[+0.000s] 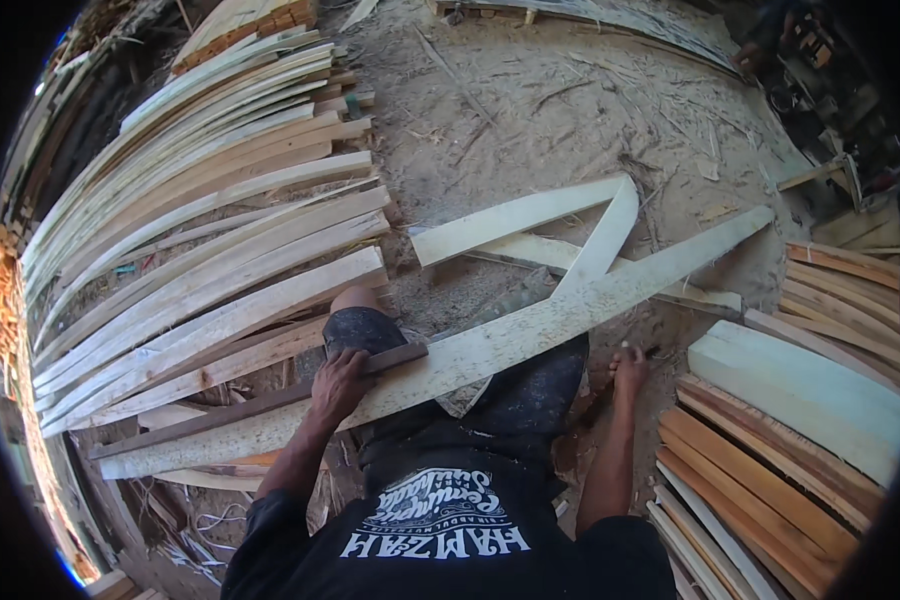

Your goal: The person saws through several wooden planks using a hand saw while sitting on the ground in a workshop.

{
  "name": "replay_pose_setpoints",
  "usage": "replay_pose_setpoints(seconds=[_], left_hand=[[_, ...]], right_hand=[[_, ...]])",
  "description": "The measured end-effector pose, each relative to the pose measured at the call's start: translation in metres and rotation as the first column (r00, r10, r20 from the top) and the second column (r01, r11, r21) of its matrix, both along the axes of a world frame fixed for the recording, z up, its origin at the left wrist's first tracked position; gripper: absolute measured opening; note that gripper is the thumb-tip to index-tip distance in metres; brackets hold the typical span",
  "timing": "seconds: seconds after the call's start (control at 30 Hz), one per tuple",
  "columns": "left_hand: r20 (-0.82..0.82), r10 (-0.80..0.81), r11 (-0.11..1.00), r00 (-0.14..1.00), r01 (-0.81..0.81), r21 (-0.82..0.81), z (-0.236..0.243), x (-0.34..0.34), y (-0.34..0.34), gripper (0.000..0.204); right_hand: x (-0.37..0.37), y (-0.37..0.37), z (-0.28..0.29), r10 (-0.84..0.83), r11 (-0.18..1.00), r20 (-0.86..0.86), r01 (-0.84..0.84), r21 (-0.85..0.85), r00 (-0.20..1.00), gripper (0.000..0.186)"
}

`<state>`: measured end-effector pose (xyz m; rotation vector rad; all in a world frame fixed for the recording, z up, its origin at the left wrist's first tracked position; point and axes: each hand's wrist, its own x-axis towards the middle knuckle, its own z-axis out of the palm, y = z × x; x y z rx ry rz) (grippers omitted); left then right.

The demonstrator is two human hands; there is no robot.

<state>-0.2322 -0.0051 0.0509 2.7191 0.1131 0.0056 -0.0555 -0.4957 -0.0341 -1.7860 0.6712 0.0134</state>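
Well, plank rows (270, 182) left; lumber (760, 470) right; angled boards (525, 214) beyond long board (490, 350).

The long pale board (515, 345) hides part of the person's legs (362, 328)

Your cam sits up on your head, the L one of a pair, & looks down at your lap, tipped a bit fwd. The view's right way up: your L is at 9 o'clock, your R at 3, and 12 points away from you. Your black shirt (440, 572) at 6 is v. close, so it looks big. Your L hand (340, 382) at 8 & R hand (628, 370) at 4 are farther off. The dirt ground (530, 130) at 12 is farther still. It's a super wide round lens w/ a dark rim, so stuff nr the edge looks bent, e.g. the plank pile (220, 235) at 10.
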Motion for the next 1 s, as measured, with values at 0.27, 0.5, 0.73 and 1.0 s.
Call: replay_pose_setpoints(seconds=[0.27,0.5,0.73,1.0], left_hand=[[-0.269,-0.188,0.975,0.945,0.146,-0.169,0.001,0.014,0.015,0.045],[-0.440,-0.361,0.931,0.822,0.348,-0.114,-0.026,0.069,0.017,0.060],[-0.831,-0.284,0.956,0.479,0.205,-0.209,-0.013,0.109,-0.020,0.078],[-0.800,-0.261,0.945,0.541,0.311,-0.098,0.020,0.125,-0.036,0.078]], right_hand=[[-0.192,-0.001,-0.149,0.055,0.699,-0.555,-0.429,-0.572,0.830,0.041],[-0.218,0.030,-0.178,-0.052,0.397,-0.221,-0.183,-0.900,0.974,0.024],[-0.222,0.010,-0.164,-0.156,0.482,-0.299,-0.192,-0.855,0.941,0.034],[-0.213,-0.028,-0.109,-0.079,0.822,-0.474,-0.212,-0.529,0.877,0.051]])
